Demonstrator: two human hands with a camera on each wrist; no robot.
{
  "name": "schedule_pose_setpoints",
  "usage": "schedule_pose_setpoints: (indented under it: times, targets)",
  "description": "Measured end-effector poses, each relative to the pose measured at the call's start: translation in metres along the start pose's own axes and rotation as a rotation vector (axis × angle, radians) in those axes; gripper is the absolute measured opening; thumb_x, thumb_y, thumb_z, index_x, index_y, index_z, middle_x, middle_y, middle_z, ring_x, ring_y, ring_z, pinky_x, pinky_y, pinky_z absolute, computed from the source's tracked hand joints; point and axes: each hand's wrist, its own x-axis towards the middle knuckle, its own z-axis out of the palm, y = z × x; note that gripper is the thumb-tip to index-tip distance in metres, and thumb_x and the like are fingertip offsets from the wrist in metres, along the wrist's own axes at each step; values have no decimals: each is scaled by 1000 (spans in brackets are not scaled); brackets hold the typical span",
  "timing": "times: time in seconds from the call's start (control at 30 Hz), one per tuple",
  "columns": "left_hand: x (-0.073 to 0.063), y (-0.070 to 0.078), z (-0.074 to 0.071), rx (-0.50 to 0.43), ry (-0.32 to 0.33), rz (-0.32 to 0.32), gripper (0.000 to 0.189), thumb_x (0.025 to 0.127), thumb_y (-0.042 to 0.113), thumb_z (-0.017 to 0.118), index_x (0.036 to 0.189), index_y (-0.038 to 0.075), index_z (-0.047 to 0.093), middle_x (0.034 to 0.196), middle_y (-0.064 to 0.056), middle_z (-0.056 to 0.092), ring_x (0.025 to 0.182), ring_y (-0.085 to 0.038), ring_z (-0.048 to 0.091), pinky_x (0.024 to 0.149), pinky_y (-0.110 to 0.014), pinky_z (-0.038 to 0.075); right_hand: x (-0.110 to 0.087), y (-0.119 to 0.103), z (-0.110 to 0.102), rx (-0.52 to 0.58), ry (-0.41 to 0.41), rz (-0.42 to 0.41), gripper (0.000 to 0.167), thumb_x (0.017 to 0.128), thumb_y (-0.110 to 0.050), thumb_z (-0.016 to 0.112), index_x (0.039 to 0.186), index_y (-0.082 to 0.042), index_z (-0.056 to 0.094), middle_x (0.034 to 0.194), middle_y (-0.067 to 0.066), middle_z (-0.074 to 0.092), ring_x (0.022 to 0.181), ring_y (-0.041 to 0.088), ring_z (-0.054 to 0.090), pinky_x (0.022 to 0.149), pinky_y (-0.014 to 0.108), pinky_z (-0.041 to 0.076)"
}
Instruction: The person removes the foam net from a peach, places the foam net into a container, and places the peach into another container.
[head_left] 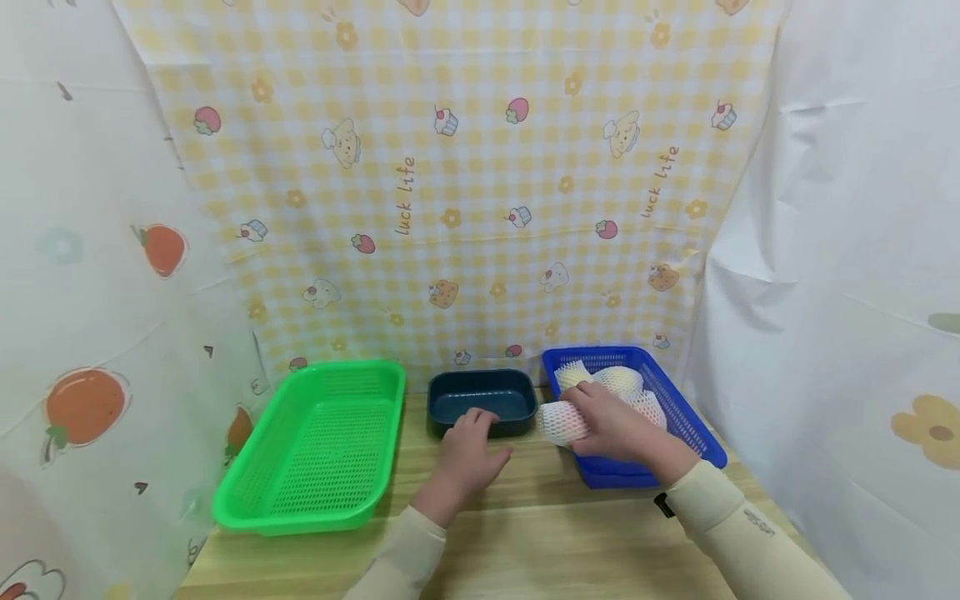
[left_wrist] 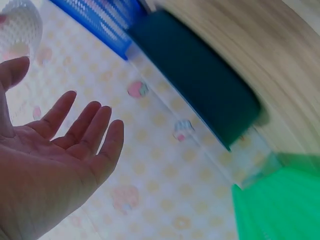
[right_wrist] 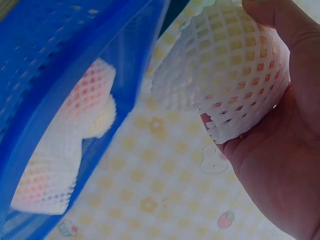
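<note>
Gripping 1 netted fruit [head_left: 561,423] in curled right hand [head_left: 609,422], by left rim of blue basket [head_left: 678,407]; holding left hand [head_left: 468,454] empty, half-spread, near dark tray [head_left: 483,382]. Best squeezing lightly, supporting fruit, not net.

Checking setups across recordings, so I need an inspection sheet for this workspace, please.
Surface: wood-grain tabletop.
Job's things: one net-wrapped piece held; more wrapped pieces in the blue basket at right; dark dish in the middle; green basket at left.
Clutter: nothing seen.
Grips: right grip holds the net-wrapped piece; left grip, holding nothing, is by the dark dish.
Cables: nothing seen.
Surroundings: checked, printed cloth behind; pale printed sheeting at both sides.
</note>
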Motion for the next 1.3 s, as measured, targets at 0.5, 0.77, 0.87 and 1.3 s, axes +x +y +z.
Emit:
schedule_pose_setpoints:
  times: [0.5,0.77,0.87,1.3]
  targets:
    - [-23,-23,-27,-80,9,-183,43,103,34,79,134,6,70,132,-11,68,121,-33,69,100,-52,60,29,-32,31,54,-77,-38,64,86,-31,94,140,-16,64,125,0,62,107,17,57,84,38,57]
    - [-28,-33,-34,-67,64,-199,39,104,32,79,131,7,70,129,-12,69,118,-33,70,97,-52,60,41,-50,44,63,-69,-95,64,89,-36,94,142,-17,63,128,-1,61,111,16,56,87,37,58]
    - [-29,-35,-38,-83,74,-206,36,104,30,78,131,7,71,130,-13,69,119,-34,70,97,-53,60,45,-56,49,90,-71,-104,64,89,-38,94,141,-19,64,127,-3,60,109,14,55,87,36,58]
    - [-33,-41,-53,-130,92,-234,36,106,30,77,133,8,71,137,-13,67,123,-33,69,100,-54,60,58,-71,66,84,-39,-134,63,88,-40,96,138,-18,65,125,-3,62,109,15,55,88,36,58]
